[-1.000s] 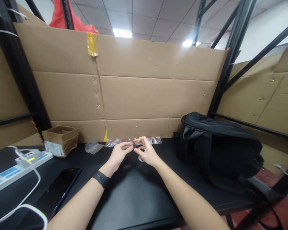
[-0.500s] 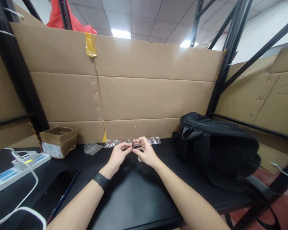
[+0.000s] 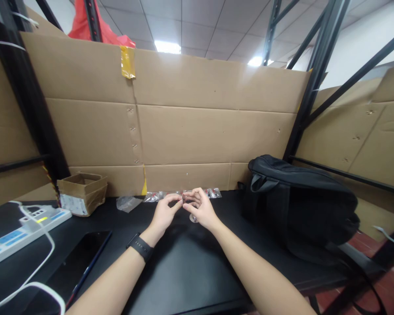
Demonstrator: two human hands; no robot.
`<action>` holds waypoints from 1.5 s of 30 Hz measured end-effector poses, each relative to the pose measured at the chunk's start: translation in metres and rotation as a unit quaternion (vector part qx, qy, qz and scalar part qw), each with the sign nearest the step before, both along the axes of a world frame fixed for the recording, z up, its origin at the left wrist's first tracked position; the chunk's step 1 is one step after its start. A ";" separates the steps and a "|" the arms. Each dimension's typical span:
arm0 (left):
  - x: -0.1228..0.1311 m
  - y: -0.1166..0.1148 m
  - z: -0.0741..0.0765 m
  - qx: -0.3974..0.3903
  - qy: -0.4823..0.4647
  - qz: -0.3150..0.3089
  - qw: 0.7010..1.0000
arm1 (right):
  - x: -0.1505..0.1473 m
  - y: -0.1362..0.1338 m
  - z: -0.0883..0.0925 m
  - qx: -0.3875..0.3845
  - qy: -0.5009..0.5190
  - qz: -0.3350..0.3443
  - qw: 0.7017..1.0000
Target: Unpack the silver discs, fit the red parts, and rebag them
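My left hand [image 3: 164, 215] and my right hand [image 3: 202, 210] meet over the black tabletop [image 3: 187, 271], fingertips pinched on a small dark reddish piece [image 3: 184, 198]. Its kind is too small to make out, and the fingers partly cover it. Just under my right hand shows a small round shiny disc [image 3: 193, 218]; whether it touches the hand I cannot tell. Behind the hands, a row of small clear plastic packets [image 3: 154, 197] lies along the cardboard wall. A crumpled clear plastic bag [image 3: 128, 203] rests to the left of them.
An open cardboard box [image 3: 82, 194] stands at the back left, near a white power strip [image 3: 29, 234] with white cables. In front lies a dark tablet [image 3: 80, 258]. A black backpack [image 3: 298, 210] occupies the right side. Cardboard panels [image 3: 184, 131] and black rack posts [image 3: 307, 87] enclose the table.
Both hands stay together on the small piece, with only slight finger movement. The whole view has shifted slightly, and a bit more of the round disc shows below my right hand.
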State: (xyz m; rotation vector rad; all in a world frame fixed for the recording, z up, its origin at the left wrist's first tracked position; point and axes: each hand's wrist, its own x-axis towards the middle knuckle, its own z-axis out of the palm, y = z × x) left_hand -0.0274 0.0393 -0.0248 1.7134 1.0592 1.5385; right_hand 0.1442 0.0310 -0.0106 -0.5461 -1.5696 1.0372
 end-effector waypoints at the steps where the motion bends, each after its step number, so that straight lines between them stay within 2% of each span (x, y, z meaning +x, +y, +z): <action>1: -0.001 0.000 0.000 0.015 0.012 0.022 1.000 | 0.000 0.000 -0.001 -0.001 0.001 0.000 1.000; 3: -0.001 0.001 0.000 0.033 0.031 0.051 0.998 | -0.001 0.001 -0.002 -0.004 0.005 -0.001 1.000; 11: -0.001 0.000 -0.003 0.048 0.059 0.047 0.996 | -0.001 -0.001 -0.001 -0.022 0.008 -0.009 1.000; 19: 0.000 -0.002 -0.004 0.076 0.126 0.100 0.984 | 0.000 -0.001 0.001 -0.022 -0.011 -0.024 0.999; 24: 0.000 -0.004 -0.006 0.076 0.126 0.106 0.983 | -0.003 0.000 -0.003 -0.049 0.008 -0.033 0.998; 29: 0.000 -0.003 -0.005 0.073 0.129 0.119 0.982 | -0.003 0.002 -0.002 -0.079 -0.022 -0.050 0.995; 36: 0.001 -0.006 -0.003 0.078 0.130 0.112 0.982 | 0.001 0.007 -0.007 -0.099 -0.022 -0.038 0.994; 41: -0.002 -0.003 0.000 0.082 0.128 0.089 0.984 | 0.007 0.011 -0.005 -0.002 -0.133 -0.091 0.987; 45: -0.005 0.000 0.004 0.067 0.061 0.079 0.993 | 0.018 0.008 0.002 0.112 -0.292 -0.130 0.941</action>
